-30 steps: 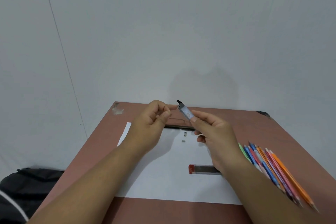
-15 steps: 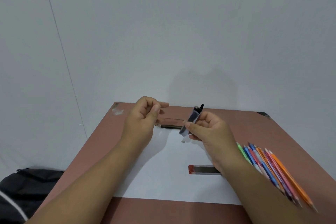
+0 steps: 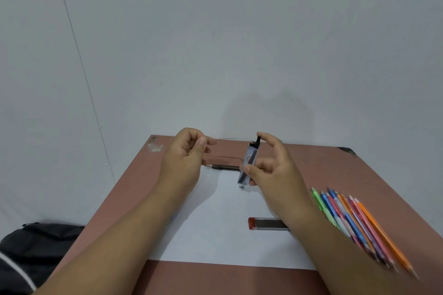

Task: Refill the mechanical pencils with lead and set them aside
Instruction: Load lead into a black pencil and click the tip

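Your left hand point(image 3: 185, 153) pinches one lead point(image 3: 227, 138), freed for loading; your right hand point(image 3: 271, 167) grasps the lead case point(image 3: 248, 165) upright (no spills). Dark pencil point(image 3: 225, 167) waits mid-counter point(image 3: 335, 170).

red-capped lead case point(image 3: 266, 223) partly behind right forearm, dark bag point(image 3: 28, 251) cut off

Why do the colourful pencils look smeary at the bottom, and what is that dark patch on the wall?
Head view: the colored pencils sit near the wide-angle lens's edge, so their lower tips blur and stretch; the dark patch is a soft shadow on the wall above the hands; the lead case in the right hand stays fairly sharp.
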A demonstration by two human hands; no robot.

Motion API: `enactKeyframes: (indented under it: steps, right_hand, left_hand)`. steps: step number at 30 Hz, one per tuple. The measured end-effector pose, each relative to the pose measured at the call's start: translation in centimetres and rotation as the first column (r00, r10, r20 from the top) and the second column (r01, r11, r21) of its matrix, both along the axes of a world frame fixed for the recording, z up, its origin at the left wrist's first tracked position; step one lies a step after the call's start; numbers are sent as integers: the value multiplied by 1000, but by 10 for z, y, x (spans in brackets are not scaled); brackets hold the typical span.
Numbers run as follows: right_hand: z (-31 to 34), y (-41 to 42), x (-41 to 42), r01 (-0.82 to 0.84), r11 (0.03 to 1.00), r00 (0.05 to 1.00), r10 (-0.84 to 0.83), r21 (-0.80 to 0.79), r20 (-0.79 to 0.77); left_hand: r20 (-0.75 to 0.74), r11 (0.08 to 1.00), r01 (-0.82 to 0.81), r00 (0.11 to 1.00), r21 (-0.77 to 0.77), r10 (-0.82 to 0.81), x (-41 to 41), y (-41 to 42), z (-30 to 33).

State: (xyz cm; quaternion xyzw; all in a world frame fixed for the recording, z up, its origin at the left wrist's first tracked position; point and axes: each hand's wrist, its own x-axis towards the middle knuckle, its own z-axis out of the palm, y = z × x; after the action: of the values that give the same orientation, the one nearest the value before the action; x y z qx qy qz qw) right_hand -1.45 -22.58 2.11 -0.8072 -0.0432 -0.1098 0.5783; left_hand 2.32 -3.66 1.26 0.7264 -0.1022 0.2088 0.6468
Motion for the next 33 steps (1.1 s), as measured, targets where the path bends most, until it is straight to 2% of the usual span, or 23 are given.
enactKeyframes:
  steps: [7,9,14,16,20,22,24,26,28,33]
  right_hand:
    - [1,-3,-1,-50,997,999,50,-66,-6]
    - [2,-4,-3,-97,984,995,95,-151,-18]
    - [-1,2,-9,-313,897,948,274,-312,-165]
    - [-3,4,-10,-345,867,936,287,-360,-204]
    - [-9,5,-9,-349,793,937,303,-499,-174]
    - [-12,5,-5,-271,750,958,272,-603,-92]
    - [-13,4,-1,-68,724,975,193,-687,107]
    - [-12,2,-1,112,765,947,112,-634,302]
    - [-13,-2,0,227,791,900,53,-568,433]
    - [-19,0,7,321,801,838,10,-506,546]
  left_hand:
    - [-15,998,-60,998,-9,60,2,2,3]
    - [-28,996,-85,996,9,85,3,3,4]
    - [-44,990,-121,991,76,125,4,6,2]
    - [-29,983,-138,989,119,142,4,7,1]
    - [45,961,-140,990,238,133,3,5,1]
    - [57,948,-132,991,291,121,2,4,1]
    - [65,938,-114,993,327,98,2,5,-1]
    - [62,926,-82,996,368,64,4,6,-5]
    - [64,906,-62,997,419,38,4,5,-8]
    - [200,860,-101,980,500,-2,6,2,-8]
